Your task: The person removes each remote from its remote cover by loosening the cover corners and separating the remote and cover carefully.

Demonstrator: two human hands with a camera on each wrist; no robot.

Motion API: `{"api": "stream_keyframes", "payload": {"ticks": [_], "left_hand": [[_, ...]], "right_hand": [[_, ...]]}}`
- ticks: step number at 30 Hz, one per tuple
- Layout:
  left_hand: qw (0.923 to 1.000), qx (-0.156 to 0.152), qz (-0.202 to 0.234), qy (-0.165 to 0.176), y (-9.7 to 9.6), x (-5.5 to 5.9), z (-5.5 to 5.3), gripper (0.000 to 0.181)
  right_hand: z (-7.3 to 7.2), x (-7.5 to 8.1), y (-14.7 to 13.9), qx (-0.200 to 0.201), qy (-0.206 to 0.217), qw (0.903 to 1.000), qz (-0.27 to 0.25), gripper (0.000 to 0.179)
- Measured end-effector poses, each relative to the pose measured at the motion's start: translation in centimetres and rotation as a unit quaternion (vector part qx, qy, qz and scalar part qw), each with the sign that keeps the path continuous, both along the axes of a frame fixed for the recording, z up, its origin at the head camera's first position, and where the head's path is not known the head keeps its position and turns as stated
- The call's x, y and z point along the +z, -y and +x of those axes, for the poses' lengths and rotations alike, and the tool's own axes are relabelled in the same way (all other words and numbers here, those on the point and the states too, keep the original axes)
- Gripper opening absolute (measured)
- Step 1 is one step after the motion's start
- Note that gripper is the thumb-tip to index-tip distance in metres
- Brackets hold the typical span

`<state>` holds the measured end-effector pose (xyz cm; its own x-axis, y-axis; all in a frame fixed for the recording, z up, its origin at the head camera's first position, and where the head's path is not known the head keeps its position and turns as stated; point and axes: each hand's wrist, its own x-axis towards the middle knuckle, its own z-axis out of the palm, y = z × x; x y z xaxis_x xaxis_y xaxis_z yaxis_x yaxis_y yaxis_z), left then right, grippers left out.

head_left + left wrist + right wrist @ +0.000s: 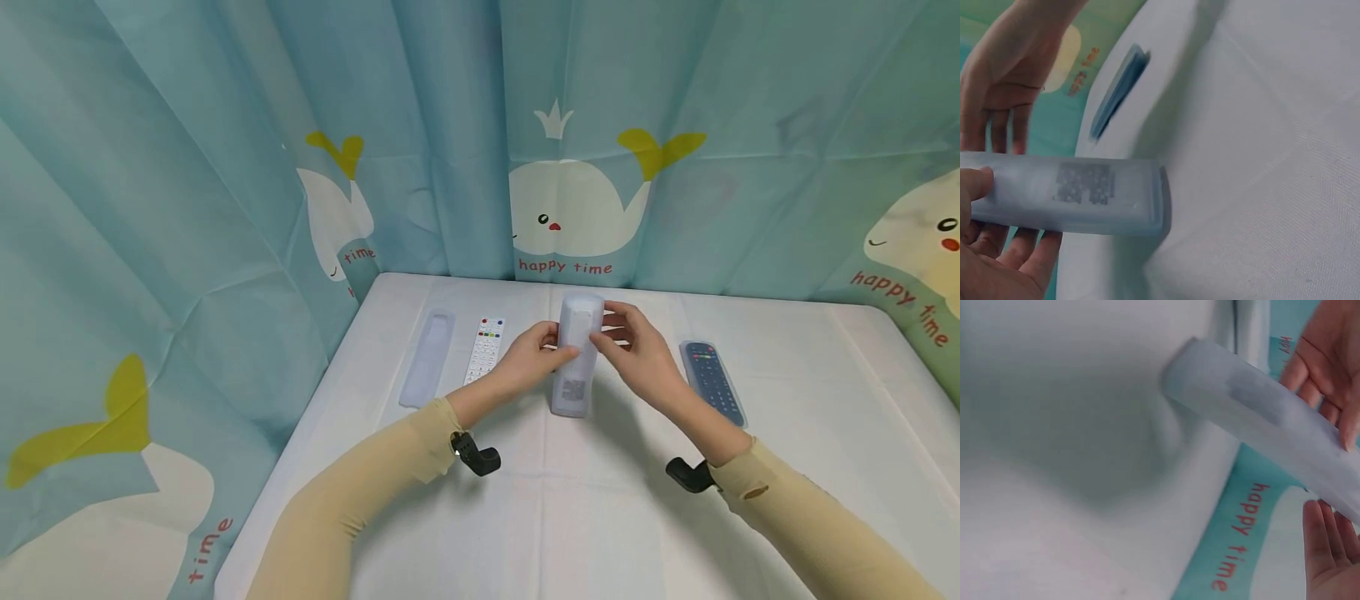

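Observation:
A white remote control in a translucent cover (574,367) is held upright and slightly tilted over the table, its back with a dark printed label showing. My left hand (536,360) grips it from the left, thumb across the back face and fingers behind. At the upper right edge, my right hand (633,350) pinches it, thumb at the near side and fingers behind. In the left wrist view the covered end points right, its label plain to see. The right wrist view shows the fingers of my right hand (1332,550) at the cover's edge; its thumb is out of frame there.
Left on the white table (480,517) lie a flat translucent cover (427,360) and a white remote (485,348) with coloured buttons. A dark remote in a clear cover (712,382) lies right. A blue whale-print curtain (450,167) hangs behind the table and along its left.

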<state>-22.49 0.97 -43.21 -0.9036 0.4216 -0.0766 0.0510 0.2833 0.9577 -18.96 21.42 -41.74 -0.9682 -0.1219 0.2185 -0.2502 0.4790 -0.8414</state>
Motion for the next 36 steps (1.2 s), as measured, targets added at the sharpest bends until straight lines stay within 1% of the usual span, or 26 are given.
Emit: {"api": "stream_keyframes", "payload": {"ticks": [3, 7, 11, 15, 18, 23, 26, 30, 34, 36], "left_hand": [[1.0000, 0.000, 0.001, -0.002, 0.0, 0.1, 0.0, 0.047], [1.0000, 0.000, 0.005, -0.004, -0.1, 0.1, 0.0, 0.045], [1.0000, -0.003, 0.005, -0.001, -0.1, 0.1, 0.1, 0.044], [0.9999, -0.009, 0.010, 0.006, 0.0, 0.0, 0.1, 0.047], [0.9996, -0.015, 0.020, 0.011, 0.1, -0.1, 0.1, 0.048], [0.9995, -0.021, 0.021, 0.013, 0.3, -0.1, 0.3, 0.050], [0.9995, -0.022, 0.018, 0.011, 0.4, -0.1, 0.4, 0.051], [0.9993, -0.027, 0.022, 0.013, 0.5, -0.2, 0.4, 0.052], [0.9989, -0.033, 0.028, 0.016, 0.5, -0.2, 0.5, 0.052], [0.9989, -0.036, 0.028, 0.015, 0.5, -0.3, 0.5, 0.051]], "right_hand": [[-0.3, 0.8, 0.0, -0.016, -0.031, 0.9994, -0.002, 0.055], [-0.6, 1.5, 0.2, -0.034, -0.060, 0.9976, 0.004, 0.046], [-0.9, 1.7, 0.3, -0.053, -0.072, 0.9960, 0.004, 0.038], [-0.8, 1.8, 0.4, -0.069, -0.069, 0.9952, -0.002, 0.034], [-0.8, 1.9, 0.3, -0.067, -0.053, 0.9959, -0.028, 0.034], [-1.3, 2.0, -0.1, -0.053, 0.002, 0.9937, -0.099, 0.038], [-1.4, 2.1, -0.4, -0.042, 0.024, 0.9927, -0.110, 0.040], [-1.6, 2.3, -0.7, -0.024, 0.039, 0.9931, -0.108, 0.042], [-1.9, 2.4, -1.1, -0.004, 0.068, 0.9884, -0.136, 0.046], [-2.1, 2.5, -1.4, 0.006, 0.091, 0.9826, -0.162, 0.048]]}}
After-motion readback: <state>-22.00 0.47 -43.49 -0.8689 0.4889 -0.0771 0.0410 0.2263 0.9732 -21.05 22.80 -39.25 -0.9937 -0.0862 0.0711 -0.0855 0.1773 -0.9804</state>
